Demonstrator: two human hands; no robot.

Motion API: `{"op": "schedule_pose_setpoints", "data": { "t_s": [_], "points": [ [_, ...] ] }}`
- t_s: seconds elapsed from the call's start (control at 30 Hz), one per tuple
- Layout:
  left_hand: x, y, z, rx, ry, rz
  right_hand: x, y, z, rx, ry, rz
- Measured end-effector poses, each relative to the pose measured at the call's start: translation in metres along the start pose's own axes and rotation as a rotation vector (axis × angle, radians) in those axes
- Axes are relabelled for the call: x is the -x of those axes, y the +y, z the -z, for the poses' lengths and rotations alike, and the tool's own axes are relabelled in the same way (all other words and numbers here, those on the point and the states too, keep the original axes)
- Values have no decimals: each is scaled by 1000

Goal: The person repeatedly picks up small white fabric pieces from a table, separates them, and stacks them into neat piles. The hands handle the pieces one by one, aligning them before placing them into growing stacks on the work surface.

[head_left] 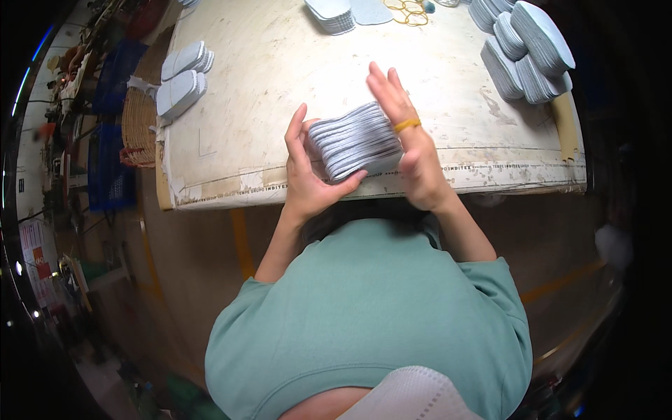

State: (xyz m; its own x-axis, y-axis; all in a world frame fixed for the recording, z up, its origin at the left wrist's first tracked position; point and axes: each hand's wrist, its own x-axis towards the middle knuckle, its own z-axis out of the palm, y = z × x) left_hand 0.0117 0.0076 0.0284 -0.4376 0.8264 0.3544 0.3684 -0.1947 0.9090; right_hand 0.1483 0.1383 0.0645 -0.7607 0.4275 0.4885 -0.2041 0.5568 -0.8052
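Note:
A thick stack of light grey-blue fabric pads (355, 141), its layered edges facing up, is held above the near part of the table. My left hand (308, 178) grips it from the left, with the thumb along the near side and the fingers at the far left end. At the stack's right end is my right hand (418, 157), palm turned toward the pads, fingers stretched out and slightly blurred. Around the fingers of that hand runs a yellow rubber band (407, 124). Whether the right palm presses on the stack cannot be made out.
On the worn white table (259, 133), more pad stacks (528, 56) are piled at the far right. Two smaller bundles (180, 91) lie at the left edge. Another pad stack (334, 15) is at the back, beside loose yellow rubber bands (409, 12). A wicker basket (140, 122) stands left of the table.

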Motion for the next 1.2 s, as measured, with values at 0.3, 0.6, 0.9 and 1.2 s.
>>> {"op": "schedule_pose_setpoints", "data": {
  "t_s": [0.3,0.6,0.9,1.2],
  "points": [
    [-1,0,-6,105,51,61,-14,20,1,-484,207,-421],
    [-6,4,9,-241,-90,136,-4,8,17,139,-286,-152],
    [-12,9,7,-220,-139,188,-7,-1,22,345,-296,-12],
    [-7,10,-45,-171,-150,-85,-13,-39,174,80,443,-84]
  ]
}}
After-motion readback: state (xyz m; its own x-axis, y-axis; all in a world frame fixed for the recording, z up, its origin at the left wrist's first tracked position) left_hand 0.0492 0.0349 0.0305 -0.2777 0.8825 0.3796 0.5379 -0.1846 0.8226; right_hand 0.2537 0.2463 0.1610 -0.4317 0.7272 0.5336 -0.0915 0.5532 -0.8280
